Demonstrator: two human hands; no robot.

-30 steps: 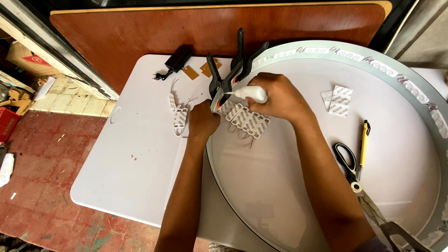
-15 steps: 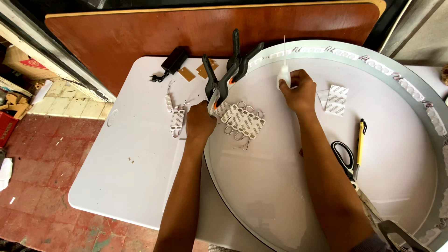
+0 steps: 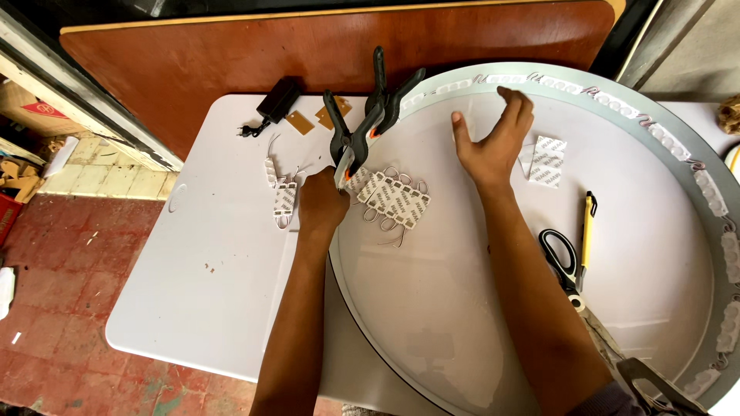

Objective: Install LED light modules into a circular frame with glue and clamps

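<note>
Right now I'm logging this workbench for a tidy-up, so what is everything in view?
round sign pan: one, white, lying on the table, right
table: one, white, under the pan
wooden board: one, reddish brown, behind the table
spring clamps: two, black with orange tips, on the pan's top-left rim
light module strip: one loose bunch, white, wired, inside the pan by the clamps
module strip along rim: one chain, white, along the pan's inner wall
modules on table: a few, white, left of the left hand
power adapter: one, black, table's far edge
scissors: one, black handles, inside pan
utility knife: one, yellow, beside the scissors
left hand: at the pan's rim below the clamps
right hand: open, fingers spread, over the pan
</note>
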